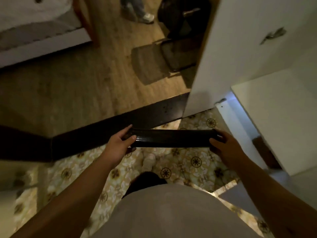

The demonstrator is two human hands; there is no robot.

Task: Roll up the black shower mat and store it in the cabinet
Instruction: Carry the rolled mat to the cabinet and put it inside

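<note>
Head view, both hands (120,143) (224,145) gripping rolled mat (171,138)

Probably a home: patterned floor tiles (193,162), bed (34,31), white cabinet (274,126).

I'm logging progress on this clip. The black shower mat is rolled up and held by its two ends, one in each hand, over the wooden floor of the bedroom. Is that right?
Not quite. The head view shows the rolled black shower mat held at its ends by the left hand and right hand, but over the patterned tile floor, just short of the dark threshold, not over the wooden floor.
</note>
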